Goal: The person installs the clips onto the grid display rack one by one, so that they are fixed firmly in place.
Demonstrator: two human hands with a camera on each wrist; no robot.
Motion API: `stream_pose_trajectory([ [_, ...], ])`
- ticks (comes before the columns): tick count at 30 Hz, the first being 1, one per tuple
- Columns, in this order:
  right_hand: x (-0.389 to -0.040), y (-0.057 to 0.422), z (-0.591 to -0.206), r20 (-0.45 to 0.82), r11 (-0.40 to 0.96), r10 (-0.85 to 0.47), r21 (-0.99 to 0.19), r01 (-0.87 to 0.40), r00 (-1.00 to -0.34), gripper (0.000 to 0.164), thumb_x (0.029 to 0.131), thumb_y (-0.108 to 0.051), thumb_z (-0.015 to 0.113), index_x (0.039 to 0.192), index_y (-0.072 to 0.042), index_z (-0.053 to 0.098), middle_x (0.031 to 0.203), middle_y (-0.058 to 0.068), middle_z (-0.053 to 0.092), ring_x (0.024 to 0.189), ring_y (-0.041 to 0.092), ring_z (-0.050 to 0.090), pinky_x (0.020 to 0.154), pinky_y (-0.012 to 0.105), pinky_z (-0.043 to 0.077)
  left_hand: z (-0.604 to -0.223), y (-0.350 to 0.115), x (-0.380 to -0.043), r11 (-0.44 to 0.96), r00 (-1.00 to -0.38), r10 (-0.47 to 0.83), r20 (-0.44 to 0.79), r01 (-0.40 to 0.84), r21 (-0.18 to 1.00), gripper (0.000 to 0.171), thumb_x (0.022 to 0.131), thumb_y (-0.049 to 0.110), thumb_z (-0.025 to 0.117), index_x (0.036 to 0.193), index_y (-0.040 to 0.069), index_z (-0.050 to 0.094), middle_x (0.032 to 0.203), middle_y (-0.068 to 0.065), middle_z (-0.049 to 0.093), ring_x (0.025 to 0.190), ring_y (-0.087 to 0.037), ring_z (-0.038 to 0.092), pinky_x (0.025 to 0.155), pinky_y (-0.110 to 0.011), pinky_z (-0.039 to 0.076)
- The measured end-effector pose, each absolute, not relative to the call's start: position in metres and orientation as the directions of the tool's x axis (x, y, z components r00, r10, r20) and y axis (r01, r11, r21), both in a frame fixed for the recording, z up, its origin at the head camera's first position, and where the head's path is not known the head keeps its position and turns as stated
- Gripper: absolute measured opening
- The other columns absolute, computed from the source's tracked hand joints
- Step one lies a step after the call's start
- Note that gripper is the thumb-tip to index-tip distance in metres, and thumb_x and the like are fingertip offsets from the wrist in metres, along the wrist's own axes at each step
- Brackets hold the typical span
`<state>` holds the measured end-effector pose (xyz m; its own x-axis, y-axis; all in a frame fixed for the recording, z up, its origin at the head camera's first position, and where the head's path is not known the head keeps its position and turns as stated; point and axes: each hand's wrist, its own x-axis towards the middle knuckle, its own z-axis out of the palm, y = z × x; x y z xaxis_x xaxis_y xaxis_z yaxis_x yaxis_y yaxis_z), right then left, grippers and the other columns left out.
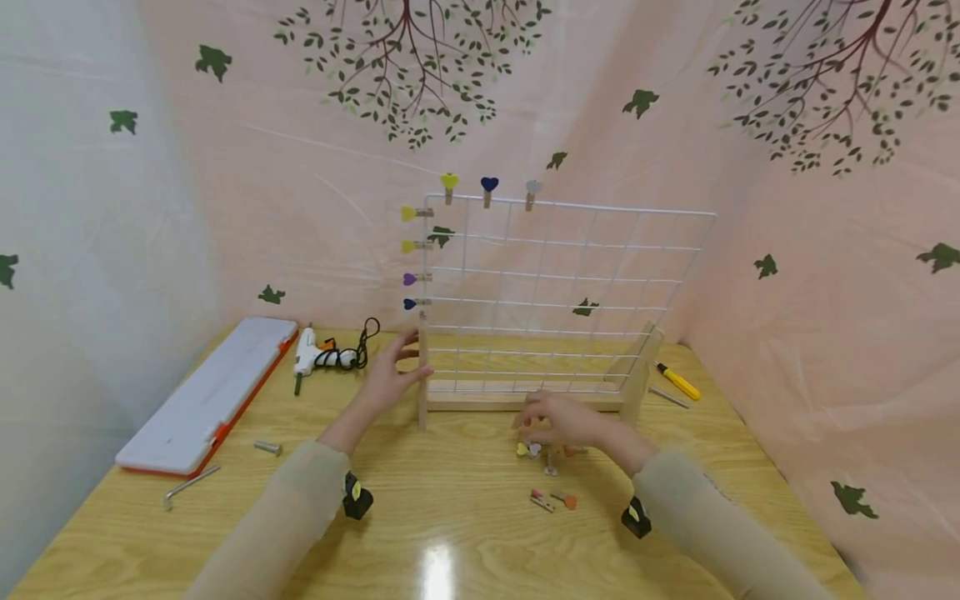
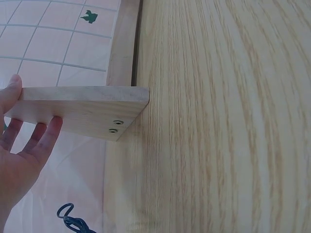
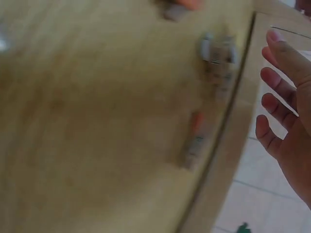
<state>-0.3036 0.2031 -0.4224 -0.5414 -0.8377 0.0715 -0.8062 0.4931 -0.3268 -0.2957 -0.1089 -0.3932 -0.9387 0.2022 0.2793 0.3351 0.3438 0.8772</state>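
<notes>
A white wire grid [image 1: 562, 275] stands upright in a wooden base. My left hand [image 1: 387, 379] holds the base's left wooden side panel [image 2: 77, 107], thumb at its front edge and fingers against its outer face. Hovering over a small cluster of heart-topped clothespins [image 1: 534, 450] is my right hand [image 1: 558, 418], fingers spread and slightly bent, nothing in them. Closer to me lie two more clothespins, one with an orange heart [image 1: 570, 502]. Clipped to the grid's left edge are several clothespins, among them a purple one [image 1: 409, 279]; three others, including a dark blue one [image 1: 489, 185], sit along its top.
At the left lies a white case with an orange edge [image 1: 210, 392], beside a glue gun [image 1: 315, 354] with a black cord. A bolt [image 1: 267, 447] and a hex key [image 1: 191, 486] are near it. Right of the stand are a yellow utility knife [image 1: 678, 382] and a metal rod [image 1: 669, 397].
</notes>
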Motion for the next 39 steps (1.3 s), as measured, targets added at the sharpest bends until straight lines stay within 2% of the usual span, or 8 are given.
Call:
stream_pose_trajectory([
  [9, -0.302, 0.205, -0.455, 0.029, 0.549, -0.802, -0.354, -0.757, -0.596, 0.019, 0.078, -0.035, 0.066, 0.092, -0.024, 0.065, 0.087, -0.009, 0.049, 0.076, 0.006, 0.042, 0.066, 0.017, 0.039, -0.392, -0.107, -0.295, 0.350, -0.941, 0.200, 0.275, 0.330, 0.877, 0.068, 0.081, 0.013, 0.064, 0.139, 0.010, 0.029, 0.135, -0.017, 0.036, 0.116, -0.035, 0.044, 0.083, -0.042, 0.050],
  [13, -0.301, 0.202, -0.453, 0.057, 0.548, -0.785, -0.403, -0.733, -0.617, 0.012, 0.078, -0.032, 0.067, 0.087, -0.024, 0.063, 0.086, -0.011, 0.051, 0.077, 0.008, 0.044, 0.067, 0.020, 0.042, -0.402, -0.109, -0.305, 0.327, -0.936, 0.208, 0.283, 0.339, 0.882, 0.068, 0.080, 0.011, 0.065, 0.139, 0.011, 0.029, 0.135, -0.017, 0.036, 0.116, -0.036, 0.044, 0.083, -0.043, 0.050],
  [18, -0.299, 0.197, -0.433, 0.145, 0.525, -0.743, -0.481, -0.702, -0.654, 0.010, 0.080, -0.027, 0.067, 0.084, -0.027, 0.058, 0.080, -0.012, 0.053, 0.072, 0.009, 0.048, 0.060, 0.021, 0.042, -0.419, -0.112, -0.319, 0.329, -0.936, 0.211, 0.282, 0.340, 0.881, 0.072, 0.077, 0.024, 0.066, 0.139, 0.019, 0.030, 0.136, -0.012, 0.037, 0.117, -0.032, 0.045, 0.082, -0.038, 0.051],
  [22, -0.297, 0.193, -0.393, 0.227, 0.477, -0.708, -0.543, -0.691, -0.668, 0.008, 0.081, -0.025, 0.066, 0.085, -0.025, 0.059, 0.076, -0.010, 0.054, 0.066, 0.008, 0.047, 0.053, 0.022, 0.040, -0.420, -0.113, -0.319, 0.325, -0.937, 0.211, 0.278, 0.335, 0.884, 0.073, 0.076, 0.028, 0.066, 0.139, 0.021, 0.030, 0.136, -0.011, 0.037, 0.116, -0.031, 0.045, 0.081, -0.038, 0.051],
  [30, -0.293, 0.195, -0.276, 0.448, 0.432, -0.551, -0.569, -0.700, -0.704, 0.009, 0.081, -0.014, 0.066, 0.087, -0.010, 0.062, 0.081, -0.002, 0.057, 0.069, 0.010, 0.052, 0.056, 0.018, 0.046, -0.396, -0.108, -0.299, 0.313, -0.931, 0.221, 0.290, 0.350, 0.883, 0.068, 0.080, 0.011, 0.065, 0.138, 0.010, 0.030, 0.134, -0.019, 0.036, 0.115, -0.038, 0.044, 0.082, -0.043, 0.050],
  [32, -0.289, 0.194, -0.243, 0.506, 0.374, -0.473, -0.626, -0.685, -0.721, 0.008, 0.081, -0.008, 0.064, 0.086, -0.004, 0.060, 0.084, 0.000, 0.058, 0.071, 0.011, 0.055, 0.059, 0.017, 0.049, -0.395, -0.108, -0.298, 0.316, -0.935, 0.214, 0.282, 0.339, 0.886, 0.067, 0.080, 0.010, 0.065, 0.138, 0.011, 0.031, 0.134, -0.017, 0.037, 0.116, -0.037, 0.044, 0.082, -0.043, 0.050],
  [35, -0.286, 0.193, -0.202, 0.637, 0.209, -0.372, -0.651, -0.730, -0.675, 0.010, 0.079, 0.003, 0.063, 0.086, 0.007, 0.056, 0.087, 0.006, 0.058, 0.070, 0.014, 0.056, 0.060, 0.016, 0.051, -0.394, -0.108, -0.297, 0.313, -0.938, 0.210, 0.275, 0.331, 0.890, 0.067, 0.081, 0.008, 0.064, 0.138, 0.012, 0.031, 0.135, -0.016, 0.036, 0.116, -0.037, 0.044, 0.083, -0.043, 0.050],
  [39, -0.296, 0.195, -0.166, 0.725, 0.104, -0.235, -0.644, -0.758, -0.648, 0.013, 0.077, 0.003, 0.065, 0.087, 0.008, 0.059, 0.080, 0.009, 0.060, 0.061, 0.017, 0.054, 0.055, 0.018, 0.050, -0.394, -0.109, -0.298, 0.315, -0.940, 0.207, 0.271, 0.327, 0.891, 0.067, 0.081, 0.009, 0.064, 0.138, 0.012, 0.030, 0.135, -0.017, 0.036, 0.117, -0.037, 0.043, 0.084, -0.043, 0.049],
])
